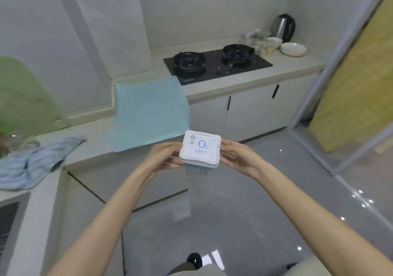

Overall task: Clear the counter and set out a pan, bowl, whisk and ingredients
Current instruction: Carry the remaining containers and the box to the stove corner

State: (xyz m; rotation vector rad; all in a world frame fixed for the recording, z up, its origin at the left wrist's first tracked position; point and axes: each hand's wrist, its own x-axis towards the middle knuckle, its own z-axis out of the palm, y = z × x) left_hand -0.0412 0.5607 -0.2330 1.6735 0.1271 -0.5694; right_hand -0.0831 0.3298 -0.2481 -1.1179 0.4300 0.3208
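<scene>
Head view shows a white square tub (200,148) with blue print, up in the air over the floor (234,212), just in front of the bench (244,82) edge. The left hand (164,158) and right hand (240,158) each keep a grip on one side, fingers curled on it. I think an ingredient is being brought over. Next it needs a flat spot. The blue mat (146,110) on the bench corner is near and bare. The stove (217,63) sits further along, with bowls (293,49) and a kettle (284,28) at the far end. A blue towel (36,161) lies on the left part.
</scene>
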